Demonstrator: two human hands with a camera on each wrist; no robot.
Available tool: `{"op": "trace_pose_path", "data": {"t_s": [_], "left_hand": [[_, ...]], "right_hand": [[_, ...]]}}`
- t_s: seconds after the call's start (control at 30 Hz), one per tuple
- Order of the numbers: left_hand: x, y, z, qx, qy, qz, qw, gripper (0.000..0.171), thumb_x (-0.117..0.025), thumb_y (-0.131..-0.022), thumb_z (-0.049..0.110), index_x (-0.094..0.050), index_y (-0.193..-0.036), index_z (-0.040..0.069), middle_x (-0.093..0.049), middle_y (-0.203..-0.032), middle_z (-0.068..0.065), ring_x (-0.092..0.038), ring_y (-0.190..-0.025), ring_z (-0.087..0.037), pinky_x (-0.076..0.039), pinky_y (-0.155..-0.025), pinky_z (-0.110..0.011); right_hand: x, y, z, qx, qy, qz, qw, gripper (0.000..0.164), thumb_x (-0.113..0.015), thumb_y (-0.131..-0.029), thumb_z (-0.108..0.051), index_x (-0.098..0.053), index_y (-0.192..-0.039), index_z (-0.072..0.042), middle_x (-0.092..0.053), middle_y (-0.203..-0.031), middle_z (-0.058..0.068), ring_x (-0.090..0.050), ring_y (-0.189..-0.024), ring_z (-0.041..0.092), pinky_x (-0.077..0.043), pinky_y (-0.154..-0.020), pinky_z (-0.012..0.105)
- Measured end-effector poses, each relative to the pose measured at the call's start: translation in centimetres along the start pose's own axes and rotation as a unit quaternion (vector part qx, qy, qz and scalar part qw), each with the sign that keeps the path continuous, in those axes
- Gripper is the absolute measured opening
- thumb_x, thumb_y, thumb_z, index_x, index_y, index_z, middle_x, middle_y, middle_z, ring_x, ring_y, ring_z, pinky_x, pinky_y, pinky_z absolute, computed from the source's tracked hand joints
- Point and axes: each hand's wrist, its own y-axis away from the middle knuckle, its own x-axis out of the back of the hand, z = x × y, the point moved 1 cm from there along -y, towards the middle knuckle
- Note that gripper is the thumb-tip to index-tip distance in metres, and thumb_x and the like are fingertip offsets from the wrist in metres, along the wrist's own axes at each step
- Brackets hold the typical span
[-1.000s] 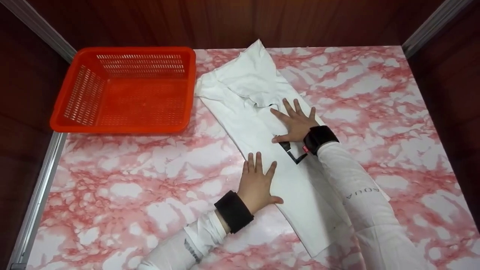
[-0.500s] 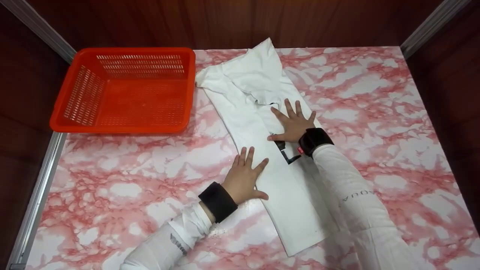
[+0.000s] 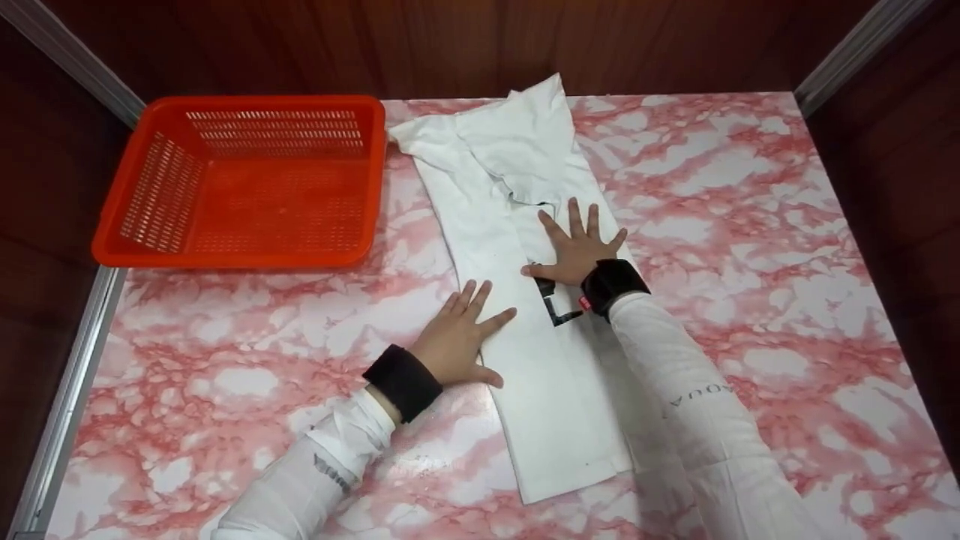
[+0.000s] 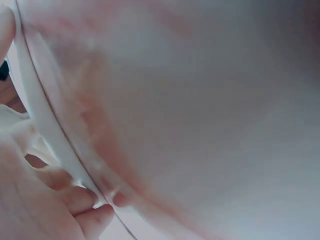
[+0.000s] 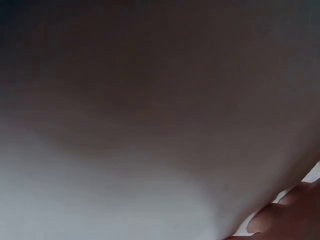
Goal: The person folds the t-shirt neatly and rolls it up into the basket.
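A white T-shirt (image 3: 555, 420), folded lengthwise, lies on the table with its neckline and sleeve part towards the back. A black print (image 3: 553, 304) shows near its middle. My left hand (image 3: 450, 341) rests spread on the shirt's left edge, thumb and fingertips over the cloth. Higher up and to the right, my right hand (image 3: 576, 251) lies spread flat on the shirt, its thumb across the top of the print. In the left wrist view, the fingers (image 4: 82, 210) reach the fabric's edge. Blurred pale cloth and a few fingers (image 5: 270, 217) fill the right wrist view.
A red plastic basket (image 3: 375, 172) stands at the back left, close to the shirt's upper left corner. Pink-and-white marbled table (image 3: 247, 382) surrounds the shirt. Dark wooden panels (image 3: 450, 45) wall the back and sides.
The shirt has turned: its lower end swung left and its top tip shifted right, so it lies straighter. My left hand moved left and slightly away from me; my right hand shifted slightly left.
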Motion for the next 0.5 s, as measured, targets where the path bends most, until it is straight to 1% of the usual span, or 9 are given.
{"op": "trace_pose_path", "data": {"t_s": [0.17,0.37,0.5], "left_hand": [[0.4,0.1,-1.5,-0.020,0.006,-0.006,0.9998,0.101,-0.065,-0.068,0.071,-0.025,-0.150,0.027,-0.005,-0.156,-0.023,-0.003,-0.143,-0.041,-0.013,-0.114,-0.052],[1.0,-0.1,-3.1,-0.030,0.021,-0.027,0.9990,0.101,-0.069,-0.067,0.067,-0.026,-0.150,0.028,-0.003,-0.157,-0.019,-0.001,-0.144,-0.038,-0.010,-0.115,-0.051],[1.2,-0.2,-4.0,-0.038,0.026,-0.024,0.9987,0.101,-0.072,-0.065,0.065,-0.029,-0.149,0.029,-0.004,-0.158,-0.016,-0.001,-0.145,-0.035,-0.008,-0.116,-0.050]], "right_hand": [[0.1,0.2,-0.7,-0.028,-0.007,-0.006,1.000,0.102,-0.043,-0.073,-0.084,0.002,-0.151,-0.036,0.021,-0.156,0.012,0.020,-0.140,0.041,0.000,-0.096,0.079],[0.1,0.1,-1.4,-0.049,-0.013,-0.006,0.999,0.102,-0.041,-0.073,-0.084,0.003,-0.151,-0.035,0.022,-0.155,0.014,0.020,-0.140,0.042,-0.001,-0.095,0.079],[0.1,0.1,-1.9,-0.063,-0.021,-0.008,0.998,0.103,-0.042,-0.073,-0.084,0.004,-0.151,-0.035,0.021,-0.155,0.015,0.020,-0.139,0.044,-0.002,-0.094,0.080]]}}
